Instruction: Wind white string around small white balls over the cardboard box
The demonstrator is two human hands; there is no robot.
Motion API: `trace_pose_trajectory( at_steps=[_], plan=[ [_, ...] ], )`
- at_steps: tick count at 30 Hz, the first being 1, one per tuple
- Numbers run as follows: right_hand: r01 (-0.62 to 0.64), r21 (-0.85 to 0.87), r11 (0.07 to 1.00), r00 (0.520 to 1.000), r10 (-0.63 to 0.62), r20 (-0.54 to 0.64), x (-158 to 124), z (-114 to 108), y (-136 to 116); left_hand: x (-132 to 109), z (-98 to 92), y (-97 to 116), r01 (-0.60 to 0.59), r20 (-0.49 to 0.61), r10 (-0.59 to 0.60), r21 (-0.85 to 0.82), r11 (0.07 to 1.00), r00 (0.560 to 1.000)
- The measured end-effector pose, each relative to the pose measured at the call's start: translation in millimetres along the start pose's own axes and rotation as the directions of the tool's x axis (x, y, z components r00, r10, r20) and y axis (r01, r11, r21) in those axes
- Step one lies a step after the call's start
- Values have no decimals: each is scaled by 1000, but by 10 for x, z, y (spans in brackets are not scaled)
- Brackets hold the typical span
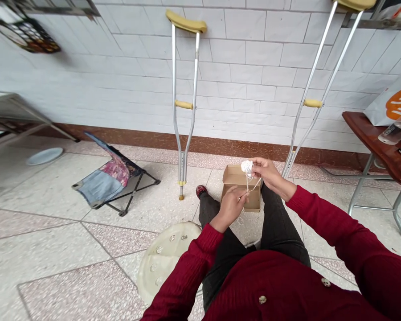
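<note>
White string ball (247, 168) gripped in the right hand (270, 174), above an open cardboard box (235, 176).

The right hand's fingers curl closed around the ball. A loose strand (252, 187) runs down from the ball toward the left hand (230, 206), whose fingers are drawn together and appear to pinch it. The box stands on the tiled floor (53, 191) just beyond the knees of dark trousers (280, 218). Two aluminium crutches (183, 104) (312, 103) stand on either side, before a white tiled wall (247, 53); a folding stool (107, 178) lies tilted at left.
</note>
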State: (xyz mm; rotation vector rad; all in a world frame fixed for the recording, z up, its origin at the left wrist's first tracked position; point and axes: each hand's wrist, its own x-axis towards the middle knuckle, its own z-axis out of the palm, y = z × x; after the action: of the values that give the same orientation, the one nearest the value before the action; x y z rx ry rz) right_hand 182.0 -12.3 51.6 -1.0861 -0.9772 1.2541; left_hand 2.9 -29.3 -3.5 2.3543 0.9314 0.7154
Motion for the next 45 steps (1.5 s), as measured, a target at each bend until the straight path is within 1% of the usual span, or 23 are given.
trace_pose_trajectory(
  at_steps=[2,3,5,6,7,8,11,13,15,16,18,20,23,25,28,29,31,34,36,39,41,43,45],
  plan=[
    [-92,35,995,987,86,132,-287,49,-36,18,-19,-127,34,-23,-34,-3,999,999],
    [-147,24,989,971,140,195,-420,59,-24,60,-55,-176,39,-42,-38,13,999,998],
    [-240,-38,970,928,241,283,-609,48,68,192,-172,-211,6,-85,0,68,998,996],
    [-268,-79,960,914,280,295,-648,26,142,267,-242,-189,-32,-105,43,104,994,994],
    [-276,-119,954,912,299,281,-645,-5,226,337,-311,-139,-78,-114,95,147,986,989],
    [-264,-155,952,925,295,238,-604,-44,312,396,-370,-66,-124,-112,148,195,973,983],
    [-180,-237,955,981,192,26,-319,-164,511,461,-435,208,-231,-49,260,324,917,964],
    [-134,-218,967,986,108,-128,-100,-214,544,402,-372,341,-233,-23,258,358,904,966],
    [-95,-113,989,966,65,-250,50,-222,489,282,-260,380,-178,-37,200,328,928,979],
    [-77,-44,996,957,61,-284,85,-211,435,209,-197,365,-144,-42,163,287,947,986],
    [-57,83,995,958,78,-275,71,-169,292,60,-81,281,-90,-32,97,169,981,995],
    [-60,157,986,978,89,-187,-41,-117,138,-54,8,151,-51,-12,52,52,997,999],
    [-125,122,985,992,127,-7,-328,-43,-6,-85,49,-84,6,-15,-7,-20,1000,1000],
    [-204,36,978,975,199,99,-551,-11,27,-1,-7,-231,12,-35,-12,16,1000,999],
    [-325,-57,944,929,330,169,-802,-14,283,197,-194,-333,-38,-80,50,140,989,996],
    [-346,-75,935,921,354,163,-834,-33,399,257,-264,-319,-69,-82,85,186,980,993],
    [-351,-104,931,928,360,97,-795,-95,616,339,-374,-215,-136,-66,159,264,955,985],
    [-296,-111,949,953,285,-103,-518,-196,781,340,-398,43,-204,-22,222,321,925,975],
    [-251,-78,965,950,230,-209,-282,-225,747,275,-323,190,-198,7,207,329,923,978],
    [-182,31,983,951,184,-250,-34,-182,541,132,-165,263,-141,25,139,271,952,990],
    [-151,111,982,964,171,-202,7,-120,363,33,-66,216,-81,5,81,184,980,997],
    [-149,156,976,982,164,-93,-49,-54,196,-58,31,119,-37,-1,37,104,994,999],
    [-169,164,972,986,166,32,-185,11,63,-125,134,-8,-29,32,27,50,998,999]
  ],
)
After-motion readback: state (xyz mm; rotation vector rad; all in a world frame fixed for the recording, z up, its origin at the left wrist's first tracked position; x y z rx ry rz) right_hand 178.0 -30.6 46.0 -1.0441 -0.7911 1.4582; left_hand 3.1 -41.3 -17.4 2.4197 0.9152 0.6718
